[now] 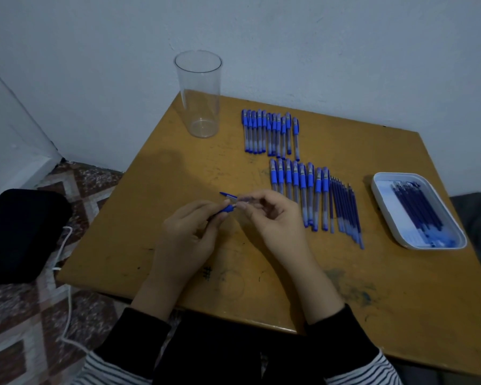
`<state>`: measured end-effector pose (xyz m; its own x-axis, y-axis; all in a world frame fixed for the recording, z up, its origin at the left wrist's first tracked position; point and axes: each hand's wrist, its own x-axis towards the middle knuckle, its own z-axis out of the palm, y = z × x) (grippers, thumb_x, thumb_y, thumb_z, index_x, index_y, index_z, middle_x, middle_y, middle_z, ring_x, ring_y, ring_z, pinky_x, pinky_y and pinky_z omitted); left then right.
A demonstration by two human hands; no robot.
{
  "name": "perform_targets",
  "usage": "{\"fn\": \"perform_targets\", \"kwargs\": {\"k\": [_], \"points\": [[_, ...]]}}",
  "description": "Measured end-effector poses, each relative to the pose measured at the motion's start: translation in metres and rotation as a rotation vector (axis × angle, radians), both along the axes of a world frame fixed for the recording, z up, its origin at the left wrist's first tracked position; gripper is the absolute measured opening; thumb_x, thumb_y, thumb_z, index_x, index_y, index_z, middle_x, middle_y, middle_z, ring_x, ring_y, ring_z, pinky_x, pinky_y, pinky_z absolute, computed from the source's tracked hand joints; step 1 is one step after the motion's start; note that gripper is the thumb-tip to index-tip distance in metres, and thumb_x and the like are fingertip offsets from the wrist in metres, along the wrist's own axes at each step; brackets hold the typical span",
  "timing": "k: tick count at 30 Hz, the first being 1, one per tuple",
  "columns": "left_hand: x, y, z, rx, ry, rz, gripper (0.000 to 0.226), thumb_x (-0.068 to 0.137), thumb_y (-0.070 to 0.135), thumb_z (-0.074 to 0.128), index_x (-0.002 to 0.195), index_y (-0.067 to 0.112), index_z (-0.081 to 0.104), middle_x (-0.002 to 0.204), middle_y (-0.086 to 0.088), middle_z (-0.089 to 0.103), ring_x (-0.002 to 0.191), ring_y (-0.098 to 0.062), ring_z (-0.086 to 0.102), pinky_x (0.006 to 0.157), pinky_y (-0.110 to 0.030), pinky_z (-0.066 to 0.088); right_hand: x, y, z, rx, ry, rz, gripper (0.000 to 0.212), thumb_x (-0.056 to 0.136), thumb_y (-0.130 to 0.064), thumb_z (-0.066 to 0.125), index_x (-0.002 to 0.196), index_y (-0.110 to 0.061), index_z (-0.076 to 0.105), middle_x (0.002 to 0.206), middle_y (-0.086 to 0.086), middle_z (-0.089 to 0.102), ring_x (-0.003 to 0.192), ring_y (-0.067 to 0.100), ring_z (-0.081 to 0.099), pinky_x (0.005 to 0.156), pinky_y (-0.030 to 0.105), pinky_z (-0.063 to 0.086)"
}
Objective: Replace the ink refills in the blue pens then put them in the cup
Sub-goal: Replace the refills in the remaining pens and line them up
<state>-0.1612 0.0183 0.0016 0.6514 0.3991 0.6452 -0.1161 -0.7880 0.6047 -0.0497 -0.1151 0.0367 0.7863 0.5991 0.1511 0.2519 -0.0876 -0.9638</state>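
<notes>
Over the middle of the wooden table (331,273), my left hand (189,232) pinches the blue grip section (226,210) of a pen, and a blue cap (227,195) lies just beyond it. My right hand (270,215) holds the clear pen barrel (243,200) against that grip section. A clear plastic cup (200,93) stands upright with nothing in it at the table's far left. Two rows of capped blue pens lie flat, the far row (271,133) and the near row (300,190). Loose dark blue refills (345,209) lie to the right of the near row.
A white tray (383,201) at the right holds several more refills. A black bag (20,234) with a white cable (67,287) lies on the patterned floor to the left. The wall stands close behind the table.
</notes>
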Motion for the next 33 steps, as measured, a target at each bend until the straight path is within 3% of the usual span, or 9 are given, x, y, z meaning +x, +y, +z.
{"fn": "perform_targets", "kwargs": {"k": [3,7,12,22,28,33], "points": [[0.0,0.0,0.001,0.007,-0.008,0.104,0.019,0.094,0.011,0.068,0.112,0.008,0.075,0.102,0.003,0.071,0.088,-0.01,0.066,0.073,-0.027,0.055,-0.002,0.005,-0.004,0.024,0.06,-0.11,0.02,0.089,-0.014,0.071,0.108,-0.011,0.071,0.097,-0.003,0.072,0.091,0.005,0.068,0.082,0.021,0.055],[-0.001,0.002,0.0,-0.07,0.034,0.192,0.019,0.095,0.01,0.068,0.113,0.01,0.075,0.105,0.006,0.071,0.09,-0.003,0.064,0.077,-0.017,0.052,-0.004,0.011,-0.012,-0.146,-0.141,-0.216,0.027,0.088,-0.02,0.072,0.115,-0.016,0.069,0.101,-0.01,0.068,0.094,-0.003,0.062,0.082,0.012,0.051],[-0.001,0.002,0.002,-0.109,0.106,0.219,0.021,0.094,0.01,0.069,0.114,0.011,0.074,0.106,0.006,0.071,0.093,0.001,0.059,0.079,-0.005,0.044,-0.008,0.02,-0.017,-0.29,-0.32,-0.259,0.029,0.089,-0.019,0.071,0.118,-0.013,0.068,0.108,-0.006,0.066,0.098,0.001,0.056,0.089,0.016,0.047],[0.001,0.003,-0.001,-0.136,0.111,0.227,0.022,0.093,0.009,0.07,0.114,0.014,0.075,0.105,0.008,0.072,0.092,0.0,0.062,0.08,-0.011,0.048,0.001,0.033,-0.024,-0.331,-0.453,-0.266,0.014,0.087,-0.008,0.071,0.101,-0.009,0.075,0.095,0.001,0.071,0.087,0.001,0.054,0.078,-0.004,0.035],[0.0,0.004,0.0,-0.14,0.119,0.223,0.021,0.093,0.009,0.07,0.114,0.013,0.075,0.104,0.007,0.072,0.09,-0.002,0.063,0.077,-0.01,0.048,0.004,0.029,-0.025,-0.232,-0.386,-0.276,0.012,0.089,-0.009,0.069,0.097,-0.014,0.076,0.092,-0.005,0.071,0.086,-0.001,0.057,0.079,0.001,0.039],[0.0,0.003,-0.001,-0.15,0.109,0.21,0.02,0.093,0.009,0.07,0.113,0.012,0.075,0.104,0.007,0.072,0.091,-0.002,0.064,0.078,-0.01,0.047,0.006,0.023,-0.018,-0.057,-0.157,-0.23,0.016,0.093,-0.011,0.064,0.103,-0.019,0.073,0.098,-0.014,0.069,0.096,-0.001,0.062,0.084,0.012,0.048]]}}
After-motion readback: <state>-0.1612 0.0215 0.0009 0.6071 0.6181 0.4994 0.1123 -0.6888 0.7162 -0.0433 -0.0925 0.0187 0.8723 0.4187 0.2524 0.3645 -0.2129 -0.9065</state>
